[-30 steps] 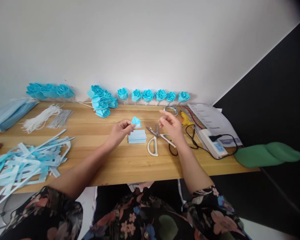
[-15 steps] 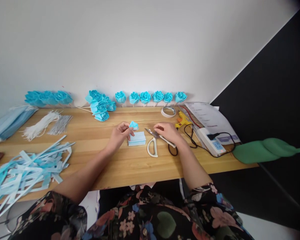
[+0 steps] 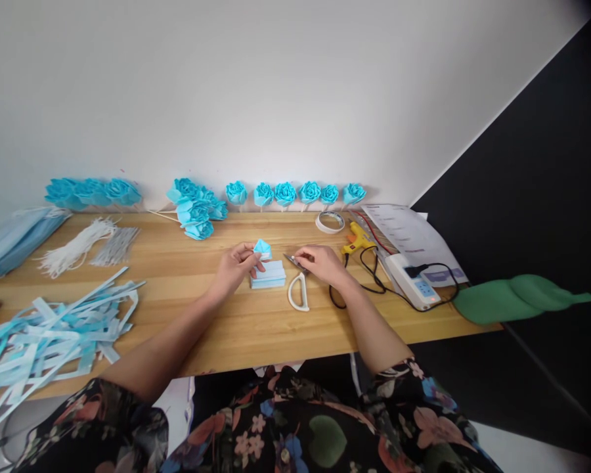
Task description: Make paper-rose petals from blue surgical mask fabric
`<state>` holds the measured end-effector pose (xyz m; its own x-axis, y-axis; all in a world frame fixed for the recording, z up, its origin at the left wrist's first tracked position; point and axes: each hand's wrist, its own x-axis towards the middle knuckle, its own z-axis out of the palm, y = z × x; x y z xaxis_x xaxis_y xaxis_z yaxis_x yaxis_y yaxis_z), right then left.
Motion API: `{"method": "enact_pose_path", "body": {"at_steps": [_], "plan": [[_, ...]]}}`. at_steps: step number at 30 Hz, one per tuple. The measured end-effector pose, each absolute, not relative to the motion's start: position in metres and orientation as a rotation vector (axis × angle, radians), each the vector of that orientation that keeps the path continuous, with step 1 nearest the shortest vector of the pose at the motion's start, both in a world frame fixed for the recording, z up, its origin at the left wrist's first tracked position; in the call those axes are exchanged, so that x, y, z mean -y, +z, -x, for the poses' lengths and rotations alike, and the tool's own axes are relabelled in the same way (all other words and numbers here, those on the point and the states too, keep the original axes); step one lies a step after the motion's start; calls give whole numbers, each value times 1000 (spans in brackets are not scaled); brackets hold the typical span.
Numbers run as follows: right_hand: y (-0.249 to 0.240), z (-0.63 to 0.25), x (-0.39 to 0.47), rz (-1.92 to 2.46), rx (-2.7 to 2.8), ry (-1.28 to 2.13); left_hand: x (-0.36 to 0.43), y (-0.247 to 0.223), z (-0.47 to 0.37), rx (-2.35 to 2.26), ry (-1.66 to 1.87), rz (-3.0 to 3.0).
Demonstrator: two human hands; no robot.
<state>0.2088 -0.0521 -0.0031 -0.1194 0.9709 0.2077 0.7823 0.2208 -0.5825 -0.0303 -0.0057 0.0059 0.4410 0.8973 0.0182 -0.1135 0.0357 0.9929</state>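
A small folded blue piece [image 3: 262, 248] with a pointed top is pinched in my left hand [image 3: 238, 265], just above a stack of light blue folded pieces [image 3: 268, 275] on the table. My right hand [image 3: 320, 262] is over the scissors [image 3: 298, 292], with its fingertips pressed together near the blades. One white scissor handle loop shows; the other is hidden beneath my right hand. Whether my right fingers grip the scissors or something small is too fine to make out.
Blue flowers [image 3: 285, 194] line the wall. A tape roll [image 3: 329, 223], yellow glue gun [image 3: 358, 238], power strip [image 3: 412, 282] and papers [image 3: 414, 240] lie right. Blue strips [image 3: 54, 335], white cords [image 3: 79, 246] and masks [image 3: 22, 240] lie left.
My right hand has moved left over the scissors, closer to my left hand, now covering the handle that showed before. My left hand still holds the blue piece.
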Motion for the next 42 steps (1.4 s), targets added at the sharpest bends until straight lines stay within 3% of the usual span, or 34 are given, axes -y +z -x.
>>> {"method": "enact_pose_path", "body": {"at_steps": [15,21,28,42], "plan": [[-9,-208,51,1608,1790,552,4,-1,30,-762,910,-1268],[1,-193,59,1466,1618,174,6,-2,30,-746,834,-1254],[19,-167,68,1109,1859,-327,14,5,29,-713,739,-1279],[12,-169,64,1049,1987,-445,17,9,29,-732,652,-1295]]}}
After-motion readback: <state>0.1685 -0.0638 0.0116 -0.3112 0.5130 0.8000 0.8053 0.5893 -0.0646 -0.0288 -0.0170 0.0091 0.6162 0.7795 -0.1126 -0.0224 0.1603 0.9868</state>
